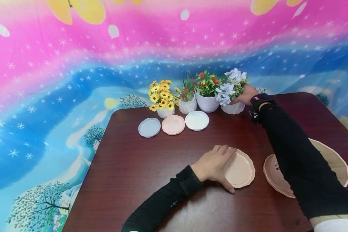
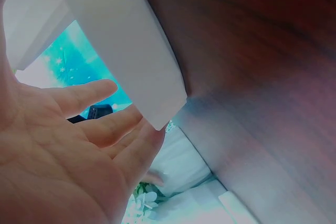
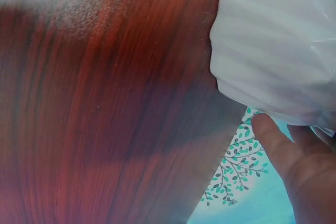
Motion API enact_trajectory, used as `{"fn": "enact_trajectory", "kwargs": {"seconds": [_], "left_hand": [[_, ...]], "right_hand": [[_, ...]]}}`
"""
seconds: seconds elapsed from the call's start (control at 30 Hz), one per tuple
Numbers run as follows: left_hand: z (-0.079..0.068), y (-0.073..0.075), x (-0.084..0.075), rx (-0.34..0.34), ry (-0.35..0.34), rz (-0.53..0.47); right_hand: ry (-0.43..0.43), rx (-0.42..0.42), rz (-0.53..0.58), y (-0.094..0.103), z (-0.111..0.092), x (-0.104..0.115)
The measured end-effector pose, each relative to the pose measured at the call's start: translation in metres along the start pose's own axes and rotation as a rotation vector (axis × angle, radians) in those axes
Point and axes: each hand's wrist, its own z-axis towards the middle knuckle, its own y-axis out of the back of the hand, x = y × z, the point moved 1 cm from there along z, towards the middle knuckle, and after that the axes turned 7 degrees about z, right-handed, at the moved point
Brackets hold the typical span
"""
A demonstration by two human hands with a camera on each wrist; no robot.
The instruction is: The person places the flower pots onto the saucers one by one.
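Right hand held fluted white pot of pale flowers, right end of row, far side of table; fingers curled about its side (far fingers partly hidden). Left hand lay relaxed, thumb and fingers spread wide against rim of pale tray. Step in hand, judged: gripping pot. Next move judged to call for level hold, clear of neighbouring red-flowered pot, tray steadied.

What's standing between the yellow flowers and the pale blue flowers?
Two things stand there, as the head view shows: a small potted plant beside the yellow flowers, then a larger potted plant beside the pale blue flowers.
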Motion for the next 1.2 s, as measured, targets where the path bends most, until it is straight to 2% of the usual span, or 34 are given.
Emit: {"fn": "enact_trajectory", "kwargs": {"seconds": [0.3, 0.6, 0.9, 1.2], "left_hand": [[0.000, -0.002, 0.000, 0.003, -0.006, 0.005], [0.001, -0.001, -0.001, 0.010, -0.018, 0.007], [0.001, -0.002, -0.002, 0.004, -0.026, 0.006], [0.001, -0.001, 0.001, -0.001, -0.026, 0.027]], "right_hand": [[-0.002, -0.030, 0.054, -0.008, -0.002, -0.004], [-0.067, -0.080, 0.098, -0.013, -0.006, -0.011], [-0.096, -0.151, 0.154, -0.017, -0.005, -0.017], [-0.116, -0.164, 0.158, -0.020, -0.002, -0.010]]}}
